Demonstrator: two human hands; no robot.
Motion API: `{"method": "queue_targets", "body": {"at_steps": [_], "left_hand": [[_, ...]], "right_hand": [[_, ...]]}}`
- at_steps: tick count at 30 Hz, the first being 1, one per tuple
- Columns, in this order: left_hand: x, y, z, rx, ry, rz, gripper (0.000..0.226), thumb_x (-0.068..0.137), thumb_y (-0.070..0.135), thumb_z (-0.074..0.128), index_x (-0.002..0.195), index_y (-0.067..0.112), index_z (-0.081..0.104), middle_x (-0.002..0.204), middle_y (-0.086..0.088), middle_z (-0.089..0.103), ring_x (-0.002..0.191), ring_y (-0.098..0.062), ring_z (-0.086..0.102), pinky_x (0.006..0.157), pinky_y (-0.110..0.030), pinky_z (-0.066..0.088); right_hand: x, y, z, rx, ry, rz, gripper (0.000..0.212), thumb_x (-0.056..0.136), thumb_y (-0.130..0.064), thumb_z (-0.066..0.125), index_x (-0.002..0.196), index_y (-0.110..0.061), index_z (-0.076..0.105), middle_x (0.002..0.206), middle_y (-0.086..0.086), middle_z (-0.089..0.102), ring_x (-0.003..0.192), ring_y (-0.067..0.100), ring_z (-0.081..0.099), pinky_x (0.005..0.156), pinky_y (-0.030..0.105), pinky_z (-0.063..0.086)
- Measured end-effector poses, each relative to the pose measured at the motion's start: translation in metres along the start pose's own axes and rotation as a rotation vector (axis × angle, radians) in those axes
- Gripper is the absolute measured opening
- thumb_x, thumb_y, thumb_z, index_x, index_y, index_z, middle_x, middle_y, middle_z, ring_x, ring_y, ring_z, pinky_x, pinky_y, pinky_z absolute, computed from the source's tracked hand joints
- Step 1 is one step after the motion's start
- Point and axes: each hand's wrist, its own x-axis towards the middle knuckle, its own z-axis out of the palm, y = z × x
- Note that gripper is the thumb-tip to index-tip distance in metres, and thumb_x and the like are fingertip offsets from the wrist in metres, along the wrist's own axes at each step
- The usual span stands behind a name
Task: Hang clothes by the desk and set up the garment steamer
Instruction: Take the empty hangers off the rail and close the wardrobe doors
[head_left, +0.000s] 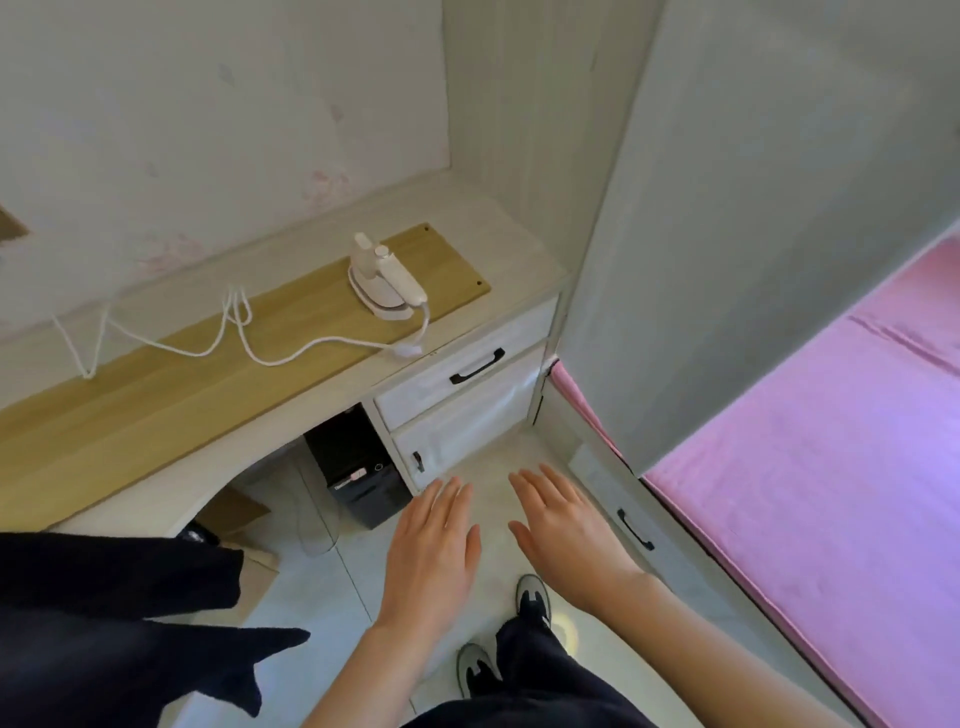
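Note:
A small white garment steamer (382, 278) lies on the wooden top of the desk (156, 384), toward its right end. Its white cord (270, 356) trails left across the desk in loose loops. Dark clothing (114, 623) hangs at the lower left, in front of the desk's edge. My left hand (434, 551) and my right hand (563, 530) are held out flat, palms down, over the floor below the desk drawers. Both hands hold nothing and their fingers are spread slightly.
White drawers with a black handle (477, 367) sit under the desk's right end. A black computer tower (358, 467) stands under the desk. A bed with a pink cover (810, 457) is at the right, behind a grey wall panel (727, 234). My shoes (532, 597) are on the pale tiled floor.

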Motion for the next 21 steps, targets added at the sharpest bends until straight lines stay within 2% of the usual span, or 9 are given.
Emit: {"method": "queue_targets", "body": {"at_steps": [5, 10, 15, 19, 21], "left_hand": [[-0.006, 0.029, 0.005, -0.018, -0.045, 0.092, 0.048, 0.089, 0.028, 0.060, 0.134, 0.011, 0.053, 0.138, -0.006, 0.054, 0.130, -0.022, 0.048, 0.105, -0.039, 0.043], [-0.003, 0.070, 0.019, -0.064, -0.108, 0.168, 0.049, 0.094, 0.029, 0.048, 0.140, 0.012, 0.045, 0.143, -0.003, 0.049, 0.133, -0.018, 0.044, 0.110, -0.034, 0.036], [0.001, 0.138, 0.036, -0.077, -0.120, 0.270, 0.047, 0.094, 0.030, 0.051, 0.138, 0.014, 0.048, 0.140, -0.002, 0.052, 0.130, -0.018, 0.047, 0.106, -0.031, 0.038], [0.005, 0.204, 0.054, -0.066, -0.133, 0.299, 0.050, 0.094, 0.037, 0.032, 0.135, 0.016, 0.053, 0.136, 0.000, 0.056, 0.128, -0.019, 0.050, 0.102, -0.033, 0.043], [0.005, 0.238, 0.064, -0.070, -0.140, 0.307, 0.052, 0.093, 0.038, 0.031, 0.134, 0.016, 0.054, 0.135, 0.001, 0.057, 0.127, -0.020, 0.051, 0.100, -0.034, 0.045]], "right_hand": [[-0.044, 0.019, -0.003, 0.004, 0.014, 0.105, 0.058, 0.081, -0.040, 0.070, 0.128, -0.010, 0.058, 0.126, 0.005, 0.062, 0.122, 0.029, 0.055, 0.102, 0.037, 0.041], [-0.088, 0.053, -0.007, 0.019, 0.018, 0.202, 0.056, 0.086, -0.038, 0.065, 0.131, -0.008, 0.053, 0.130, 0.008, 0.059, 0.127, 0.031, 0.051, 0.103, 0.039, 0.041], [-0.137, 0.100, -0.011, 0.062, 0.016, 0.308, 0.055, 0.088, -0.037, 0.062, 0.134, -0.008, 0.049, 0.132, 0.009, 0.057, 0.129, 0.033, 0.048, 0.104, 0.043, 0.042], [-0.181, 0.148, -0.016, 0.053, 0.028, 0.354, 0.056, 0.084, -0.035, 0.067, 0.130, -0.007, 0.053, 0.128, 0.009, 0.060, 0.124, 0.033, 0.052, 0.101, 0.042, 0.045], [-0.202, 0.173, -0.020, 0.055, 0.036, 0.364, 0.056, 0.084, -0.035, 0.067, 0.130, -0.006, 0.053, 0.127, 0.009, 0.060, 0.123, 0.032, 0.053, 0.101, 0.042, 0.046]]}}
